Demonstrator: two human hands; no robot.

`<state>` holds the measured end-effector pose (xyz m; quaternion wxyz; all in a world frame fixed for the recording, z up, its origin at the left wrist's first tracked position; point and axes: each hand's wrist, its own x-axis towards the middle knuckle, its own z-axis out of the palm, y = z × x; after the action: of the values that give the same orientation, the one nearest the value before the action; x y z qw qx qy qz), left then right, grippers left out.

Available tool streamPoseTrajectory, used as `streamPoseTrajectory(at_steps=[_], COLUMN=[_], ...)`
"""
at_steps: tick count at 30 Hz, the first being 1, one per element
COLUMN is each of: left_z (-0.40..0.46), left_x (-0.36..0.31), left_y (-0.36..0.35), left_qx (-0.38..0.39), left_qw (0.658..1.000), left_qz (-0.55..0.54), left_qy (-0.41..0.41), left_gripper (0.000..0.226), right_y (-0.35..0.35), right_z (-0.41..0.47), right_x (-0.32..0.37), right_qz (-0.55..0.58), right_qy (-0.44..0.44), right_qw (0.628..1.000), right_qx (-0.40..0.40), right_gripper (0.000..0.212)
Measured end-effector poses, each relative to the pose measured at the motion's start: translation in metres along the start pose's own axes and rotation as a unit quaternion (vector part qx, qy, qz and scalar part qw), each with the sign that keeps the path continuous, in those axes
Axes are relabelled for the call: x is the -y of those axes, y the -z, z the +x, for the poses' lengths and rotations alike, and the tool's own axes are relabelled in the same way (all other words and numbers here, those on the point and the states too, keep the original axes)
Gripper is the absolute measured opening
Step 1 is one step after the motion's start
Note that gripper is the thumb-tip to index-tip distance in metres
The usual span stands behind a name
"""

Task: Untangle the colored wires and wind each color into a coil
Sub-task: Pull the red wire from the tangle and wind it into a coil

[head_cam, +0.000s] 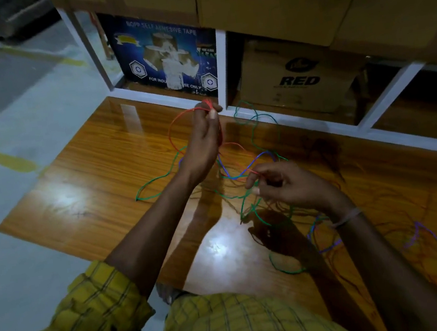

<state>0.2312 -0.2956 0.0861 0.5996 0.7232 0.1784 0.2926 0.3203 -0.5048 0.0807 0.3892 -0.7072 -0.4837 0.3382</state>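
A red wire (172,127), a green wire (156,180) and a blue wire (261,157) lie tangled on a glossy wooden table (97,162). My left hand (204,137) is raised above the table and pinches red wire loops at its fingertips, a red loop hanging to its left. My right hand (287,184), lower and to the right, pinches a stretch of the red wire between thumb and fingers. More green wire loops lie under my right forearm, and blue wire trails off at the right edge.
A white shelf frame (224,66) stands along the table's far edge, holding a blue tape carton (161,54) and a brown cardboard box (299,74). Grey floor with yellow lines (7,159) lies to the left.
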Motion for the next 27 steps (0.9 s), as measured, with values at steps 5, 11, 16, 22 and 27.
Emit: streamPoseTrajectory(at_steps=[5,11,16,22,27], left_z=[-0.003,-0.009,-0.020,-0.027,-0.027], left_x=[0.000,-0.019,-0.030,-0.029,-0.025], left_y=[0.007,0.015,0.023,0.034,0.038], left_qx=[0.101,0.204,0.271,0.342,0.338], left_qw=[0.969,0.969,0.953,0.886,0.827], left_qz=[0.202,0.136,0.018,-0.217,-0.383], left_qy=[-0.097,0.013,0.137,0.226,0.236], left_gripper=[0.028,0.030,0.033,0.038,0.041], right_y=[0.033,0.048,0.054,0.044,0.015], right_z=[-0.007,0.011,0.027,0.052,0.057], right_x=[0.030,0.029,0.032,0.016,-0.005], right_qz=[0.180,0.400,0.416,0.197,0.119], right_qy=[0.061,0.134,0.093,0.003,-0.045], right_qw=[0.982,0.906,0.904,0.957,0.964], right_qx=[-0.004,0.041,-0.042,-0.214,-0.234], right_gripper=[0.024,0.050,0.019,0.018,0.040])
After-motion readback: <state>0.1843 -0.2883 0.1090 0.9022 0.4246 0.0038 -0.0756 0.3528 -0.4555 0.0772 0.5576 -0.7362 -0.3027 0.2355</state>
